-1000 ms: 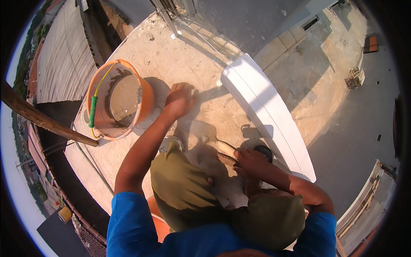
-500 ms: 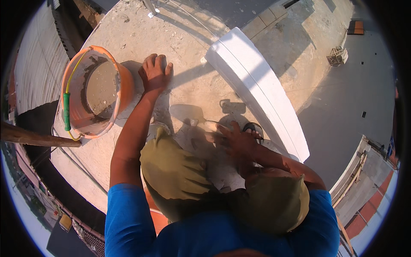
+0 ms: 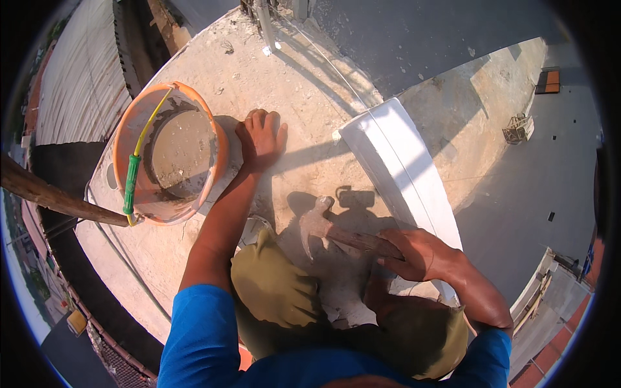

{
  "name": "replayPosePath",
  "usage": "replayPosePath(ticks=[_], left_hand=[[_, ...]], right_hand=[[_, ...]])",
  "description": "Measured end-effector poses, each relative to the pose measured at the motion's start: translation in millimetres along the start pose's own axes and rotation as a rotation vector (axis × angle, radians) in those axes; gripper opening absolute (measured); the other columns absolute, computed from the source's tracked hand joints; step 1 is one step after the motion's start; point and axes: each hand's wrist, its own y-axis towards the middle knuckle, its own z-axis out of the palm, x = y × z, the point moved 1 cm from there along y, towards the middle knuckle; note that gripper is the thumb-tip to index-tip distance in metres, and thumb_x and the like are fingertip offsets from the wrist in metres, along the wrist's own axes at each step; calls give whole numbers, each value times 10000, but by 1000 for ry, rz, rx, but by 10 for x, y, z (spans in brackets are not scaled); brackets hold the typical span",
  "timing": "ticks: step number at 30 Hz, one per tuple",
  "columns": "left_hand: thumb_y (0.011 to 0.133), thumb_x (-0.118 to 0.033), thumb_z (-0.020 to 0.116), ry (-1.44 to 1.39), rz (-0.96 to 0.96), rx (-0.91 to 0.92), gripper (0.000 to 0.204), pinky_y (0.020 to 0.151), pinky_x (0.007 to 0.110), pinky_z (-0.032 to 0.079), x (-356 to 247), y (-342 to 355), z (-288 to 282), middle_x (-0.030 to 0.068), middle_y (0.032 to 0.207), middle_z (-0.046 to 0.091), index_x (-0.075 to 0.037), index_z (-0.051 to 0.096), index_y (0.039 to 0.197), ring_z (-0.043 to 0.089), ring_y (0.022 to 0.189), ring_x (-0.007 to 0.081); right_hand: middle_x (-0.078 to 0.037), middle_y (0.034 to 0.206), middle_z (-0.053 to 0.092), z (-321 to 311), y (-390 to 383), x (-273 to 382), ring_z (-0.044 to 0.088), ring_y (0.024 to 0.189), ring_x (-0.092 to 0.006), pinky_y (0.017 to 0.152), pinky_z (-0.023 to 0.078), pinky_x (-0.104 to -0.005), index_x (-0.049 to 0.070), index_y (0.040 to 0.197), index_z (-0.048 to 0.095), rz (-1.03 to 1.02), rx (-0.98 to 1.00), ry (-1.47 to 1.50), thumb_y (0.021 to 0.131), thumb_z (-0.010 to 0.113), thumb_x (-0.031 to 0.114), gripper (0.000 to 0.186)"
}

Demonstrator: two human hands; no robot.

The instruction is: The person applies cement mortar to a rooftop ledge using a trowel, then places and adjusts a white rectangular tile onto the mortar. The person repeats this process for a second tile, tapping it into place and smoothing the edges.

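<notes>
My right hand point(image 3: 414, 252) is closed round the wooden handle of a claw hammer point(image 3: 317, 223). The hammer's head points left over the concrete surface point(image 3: 310, 149), in front of my knees. Away to the left, my left hand point(image 3: 262, 142) leans on the concrete with its fingers apart, holding nothing. Close beside it stands an orange bucket point(image 3: 217, 155) holding grey wet mortar point(image 3: 183, 152). A yellow handle with a green grip point(image 3: 132, 184) crosses the bucket's near side. To the right lies a long white block point(image 3: 414, 158), with a string running along it.
A wooden pole point(image 3: 65, 197) juts in from the left, its end close to the bucket. Beyond the concrete's left edge are lower roofs point(image 3: 77, 90). A thin post point(image 3: 265, 26) stands at the far side. On the right, a grey surface point(image 3: 511, 187) lies past the white block.
My right hand has moved right and back from near my foot, and the hammer now shows plainly in it. My left hand stays planted beside the bucket. The whole view has shifted.
</notes>
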Motion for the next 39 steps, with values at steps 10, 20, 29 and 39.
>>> replayPosePath(ticks=[10, 20, 29, 39], left_hand=[[982, -362, 670, -126, -51, 1, 357, 1150, 604, 298, 26, 45, -33, 174, 1398, 571, -143, 653, 1264, 489, 1407, 381], [944, -357, 720, -65, -52, -38, 342, 1114, 539, 322, 78, 72, -68, 123, 1325, 621, -156, 704, 1220, 552, 1355, 313], [930, -348, 735, -63, -51, -45, 339, 1102, 515, 327, 37, 126, -44, 121, 1311, 634, -154, 717, 1208, 569, 1350, 308], [937, -351, 739, -75, -57, -65, 338, 1114, 525, 324, 73, 179, -32, 123, 1307, 638, -156, 713, 1211, 574, 1337, 318]], right_hand=[[-292, 1018, 737, -1909, 710, 654, 763, 922, -449, 790, 597, -535, 10, 1418, 558, 191, -767, -686, 1113, 605, 277, 408], [-115, 977, 754, -2681, 2743, 433, 783, 953, -327, 793, 631, -492, 157, 1184, 624, 21, -154, -1203, 1093, 608, 362, 225], [-81, 976, 776, -3007, 3659, 911, 784, 1001, -310, 868, 668, -492, 135, 1152, 684, 300, -94, -1511, 1072, 632, 422, 303], [-13, 854, 781, -3128, 3225, 823, 802, 885, -262, 730, 674, -433, 182, 1113, 755, -74, 142, -1652, 1026, 702, 312, 165]])
